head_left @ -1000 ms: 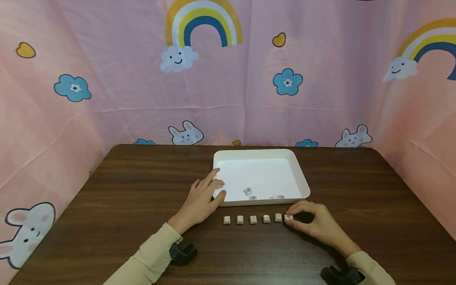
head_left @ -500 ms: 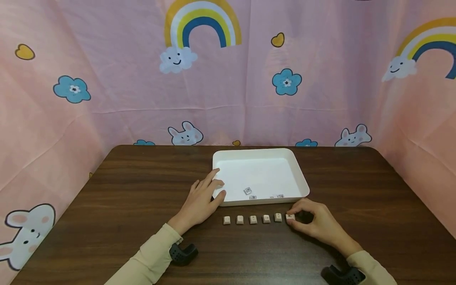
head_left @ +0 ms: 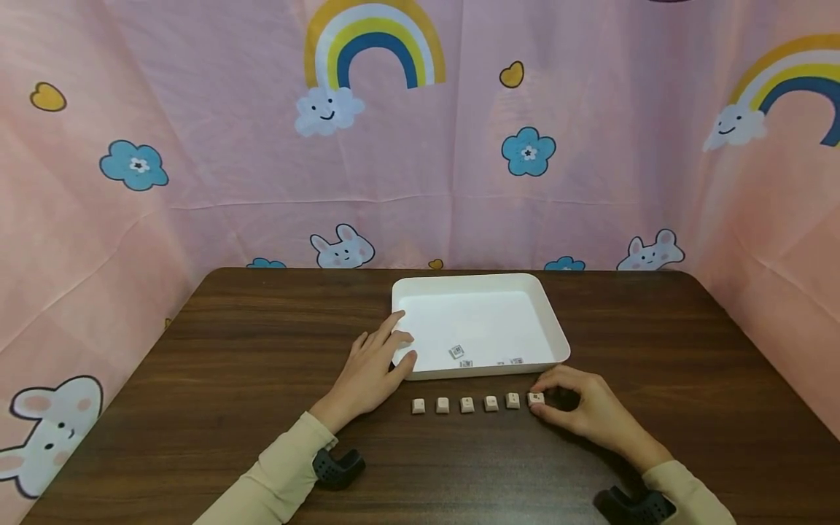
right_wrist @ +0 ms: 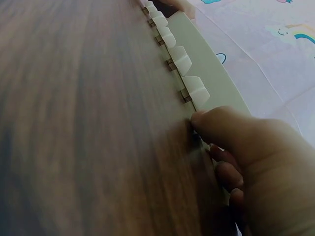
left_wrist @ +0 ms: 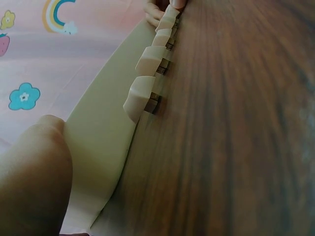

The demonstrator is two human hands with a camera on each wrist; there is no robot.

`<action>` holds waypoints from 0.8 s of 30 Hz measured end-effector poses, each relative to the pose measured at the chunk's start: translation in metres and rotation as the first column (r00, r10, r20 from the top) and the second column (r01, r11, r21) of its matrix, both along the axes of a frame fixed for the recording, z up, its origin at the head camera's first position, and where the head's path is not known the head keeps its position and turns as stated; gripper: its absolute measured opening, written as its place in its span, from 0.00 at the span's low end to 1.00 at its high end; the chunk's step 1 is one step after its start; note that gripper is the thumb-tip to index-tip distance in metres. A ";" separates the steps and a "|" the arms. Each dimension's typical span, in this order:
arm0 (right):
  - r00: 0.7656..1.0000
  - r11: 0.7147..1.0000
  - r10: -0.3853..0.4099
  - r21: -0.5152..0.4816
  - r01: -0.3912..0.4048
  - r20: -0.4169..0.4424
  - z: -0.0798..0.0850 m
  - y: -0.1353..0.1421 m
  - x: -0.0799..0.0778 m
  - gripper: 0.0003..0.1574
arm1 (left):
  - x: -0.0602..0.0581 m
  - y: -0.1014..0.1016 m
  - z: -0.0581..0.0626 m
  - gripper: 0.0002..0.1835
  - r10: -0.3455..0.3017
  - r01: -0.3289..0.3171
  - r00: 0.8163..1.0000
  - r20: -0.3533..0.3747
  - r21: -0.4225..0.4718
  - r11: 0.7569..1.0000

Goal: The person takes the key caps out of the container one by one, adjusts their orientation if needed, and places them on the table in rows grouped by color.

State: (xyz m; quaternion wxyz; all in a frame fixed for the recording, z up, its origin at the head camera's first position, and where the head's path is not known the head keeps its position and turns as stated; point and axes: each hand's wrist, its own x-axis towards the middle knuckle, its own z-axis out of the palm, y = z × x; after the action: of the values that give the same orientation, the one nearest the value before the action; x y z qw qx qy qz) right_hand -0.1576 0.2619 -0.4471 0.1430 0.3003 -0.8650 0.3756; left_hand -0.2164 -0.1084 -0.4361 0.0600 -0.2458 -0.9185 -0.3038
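– Where's the end key (head_left: pixel 535 399)?
– Pinched by the right hand (head_left: pixel 584 412), on the surface (head_left: pixel 459 467) by the tray (head_left: pixel 485 372)'s near right corner.
– Left hand (head_left: pixel 366 372)?
– Fingers spread at the tray's left edge.
– Lettering?
– Key marks, too small to read.

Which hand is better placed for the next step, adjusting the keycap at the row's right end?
Probably the right hand: it pinches that keycap. The left hand is at the left side of the tray, farther away.
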 end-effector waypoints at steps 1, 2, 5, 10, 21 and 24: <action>1.000 1.000 0.004 0.001 -0.004 -0.017 0.000 0.000 0.000 0.23 | 0.000 0.000 0.000 0.18 0.001 -0.001 1.000 -0.001 0.002 1.000; 1.000 1.000 0.006 0.002 -0.006 -0.029 0.000 0.000 -0.001 0.23 | 0.000 0.000 0.000 0.18 0.001 -0.001 1.000 -0.003 0.003 1.000; 1.000 1.000 0.007 -0.004 -0.007 -0.014 0.001 0.000 0.000 0.23 | 0.000 0.000 0.000 0.18 0.002 -0.002 1.000 -0.007 0.006 1.000; 0.998 1.000 -0.012 -0.004 0.012 0.069 0.003 0.000 0.003 0.22 | 0.000 0.000 -0.001 0.18 0.001 -0.001 1.000 -0.017 0.003 1.000; 0.995 0.999 -0.034 0.010 0.033 0.092 0.001 0.001 0.003 0.21 | 0.000 0.000 0.001 0.18 -0.005 0.005 1.000 -0.016 -0.001 1.000; 0.995 1.000 -0.028 0.005 0.027 0.094 0.001 0.001 0.002 0.21 | 0.000 0.000 0.001 0.18 -0.004 0.004 1.000 -0.011 0.005 1.000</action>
State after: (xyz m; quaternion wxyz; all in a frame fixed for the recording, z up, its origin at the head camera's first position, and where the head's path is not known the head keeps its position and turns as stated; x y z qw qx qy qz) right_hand -0.1552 0.2625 -0.4456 0.1067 0.2707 -0.8756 0.3856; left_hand -0.2159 -0.1083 -0.4351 0.0649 -0.2491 -0.9170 -0.3048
